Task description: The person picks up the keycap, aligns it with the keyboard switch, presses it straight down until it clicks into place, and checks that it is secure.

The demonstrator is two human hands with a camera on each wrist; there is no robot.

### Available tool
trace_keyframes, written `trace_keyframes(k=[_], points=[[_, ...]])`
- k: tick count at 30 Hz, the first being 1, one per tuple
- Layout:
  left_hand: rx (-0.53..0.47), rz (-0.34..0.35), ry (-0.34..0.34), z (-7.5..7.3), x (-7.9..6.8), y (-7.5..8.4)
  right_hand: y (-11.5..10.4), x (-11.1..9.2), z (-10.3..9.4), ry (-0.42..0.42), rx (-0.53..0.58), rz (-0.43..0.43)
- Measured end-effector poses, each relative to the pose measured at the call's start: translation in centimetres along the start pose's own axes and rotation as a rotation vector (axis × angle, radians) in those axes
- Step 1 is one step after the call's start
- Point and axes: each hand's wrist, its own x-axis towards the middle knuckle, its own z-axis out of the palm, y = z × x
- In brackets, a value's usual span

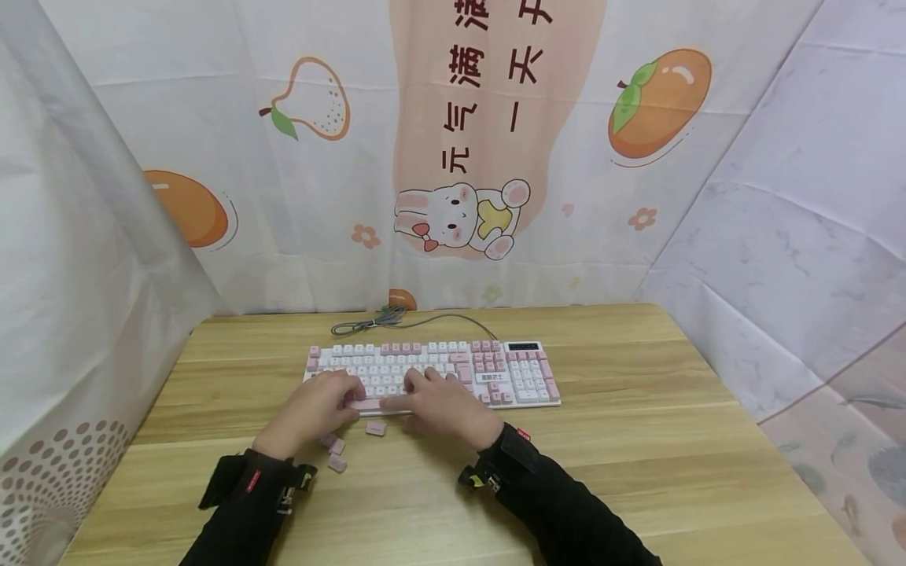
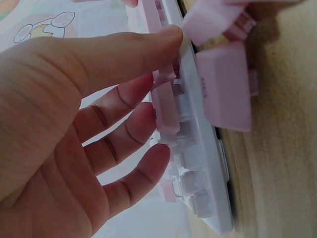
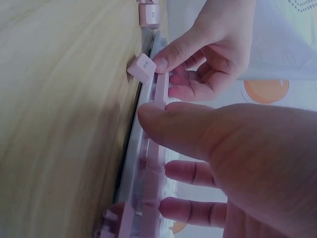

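A white and pink keyboard (image 1: 385, 380) lies on the table. Its long pink space bar (image 1: 368, 405) shows between both hands at the front row. My left hand (image 1: 322, 405) pinches the bar's left end, thumb at the front edge and index finger behind; the other fingers curve over neighbouring keys in the left wrist view. My right hand (image 1: 442, 405) pinches the right end, thumb in front, its other fingertips right at the pink keys (image 3: 154, 183). Loose pink keycaps lie before the keyboard: one keycap (image 1: 376, 428) between the hands, several beside the left wrist, one large keycap (image 2: 225, 89) close up.
A grey cable (image 1: 368, 324) lies coiled behind the keyboard. The wooden table (image 1: 637, 440) meets a printed cloth (image 1: 318, 196) at the back, with hanging cloth on both sides. Black straps circle both wrists.
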Motion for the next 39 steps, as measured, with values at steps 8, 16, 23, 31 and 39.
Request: trace_keyframes(k=[8,16,23,31,39], points=[[-0.004,-0.003,-0.011,0.2,0.0,-0.2,0.8,-0.3,-0.6,-0.048,0.093,-0.012],[0.01,0.02,0.01,0.3,0.0,-0.1,2.3,-0.7,-1.2,-0.082,0.261,0.001],[0.006,0.024,0.017,0.1,0.0,0.0,3.7,-1.7,-1.6,-0.039,0.3,-0.019],[0.016,0.014,0.018,-0.1,-0.2,0.3,5.4,-3.3,-1.2,0.006,0.32,-0.026],[0.022,0.051,0.044,-0.4,-0.4,1.1,6.5,-4.8,-0.7,0.009,0.323,-0.019]])
